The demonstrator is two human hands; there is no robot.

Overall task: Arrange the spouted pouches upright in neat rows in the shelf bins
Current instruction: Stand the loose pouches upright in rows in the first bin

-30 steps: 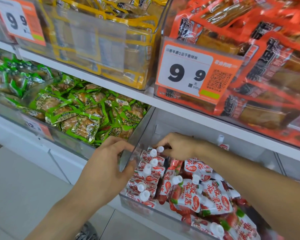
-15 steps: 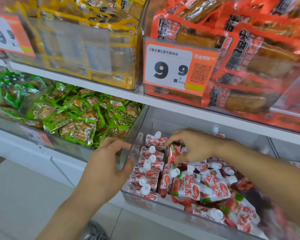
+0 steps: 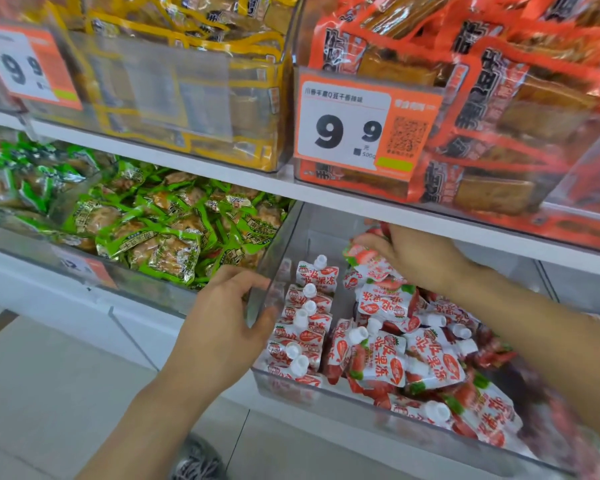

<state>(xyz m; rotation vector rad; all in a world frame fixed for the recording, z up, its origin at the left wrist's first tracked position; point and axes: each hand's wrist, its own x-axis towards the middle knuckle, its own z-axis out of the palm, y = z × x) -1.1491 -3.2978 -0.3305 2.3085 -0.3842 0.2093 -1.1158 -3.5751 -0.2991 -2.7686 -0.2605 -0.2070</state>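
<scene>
A clear shelf bin (image 3: 326, 398) holds red-and-white spouted pouches with white caps. Along its left wall several pouches (image 3: 307, 320) stand upright in one row. To the right a loose heap of pouches (image 3: 416, 358) lies tumbled. My left hand (image 3: 222, 327) grips the bin's left wall, thumb inside, fingers outside. My right hand (image 3: 409, 254) is raised at the back of the bin under the shelf edge and holds a pouch (image 3: 368, 259) by its upper part, the pouch hanging tilted above the heap.
A bin of green snack packets (image 3: 160, 233) sits to the left. Above, a white shelf (image 3: 326, 197) carries bins of yellow packets (image 3: 194, 81) and orange packets (image 3: 492, 109), with an orange price tag (image 3: 357, 129) reading 9.9. Pale floor lies below.
My right hand has lifted a pouch from the heap up toward the back of the bin. The left hand stays on the bin wall. The view has shifted closer.
</scene>
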